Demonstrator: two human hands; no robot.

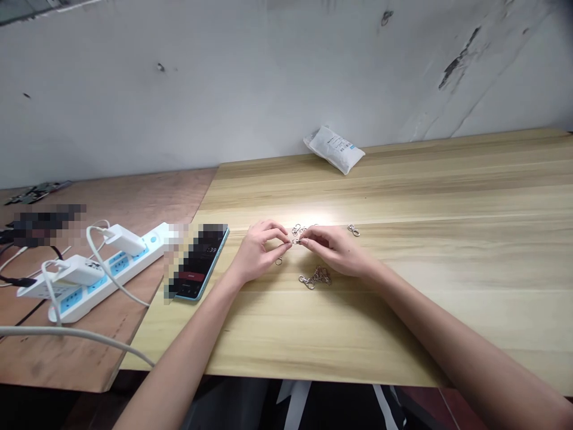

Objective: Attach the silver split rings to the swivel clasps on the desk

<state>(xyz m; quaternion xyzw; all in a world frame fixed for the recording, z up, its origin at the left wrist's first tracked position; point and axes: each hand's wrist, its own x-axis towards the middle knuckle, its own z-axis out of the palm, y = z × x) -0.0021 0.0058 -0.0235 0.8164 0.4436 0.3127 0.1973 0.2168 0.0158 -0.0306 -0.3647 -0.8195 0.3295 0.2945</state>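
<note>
My left hand (pixel 261 252) is closed in a pinch on one side of a small metal key ring (pixel 295 242) just above the table. My right hand (pixel 339 251) pinches a small metal clasp against that ring, mostly covered by the fingertips. Whether the two are linked I cannot tell. Below my hands lies a small heap of silver clasps and rings (pixel 316 276). More metal pieces (pixel 296 229) lie just behind the fingertips, partly hidden by my right hand. A loose ring (pixel 279 261) rests under my left hand, and a single clasp with a ring (pixel 353 230) sits off to the right.
A phone (pixel 200 263) lies left of my left hand. Farther left, a white power strip (pixel 111 272) with plugged chargers and cables stands on a second, browner tabletop (pixel 147 209). A white plastic packet (pixel 335 149) rests by the wall at the back.
</note>
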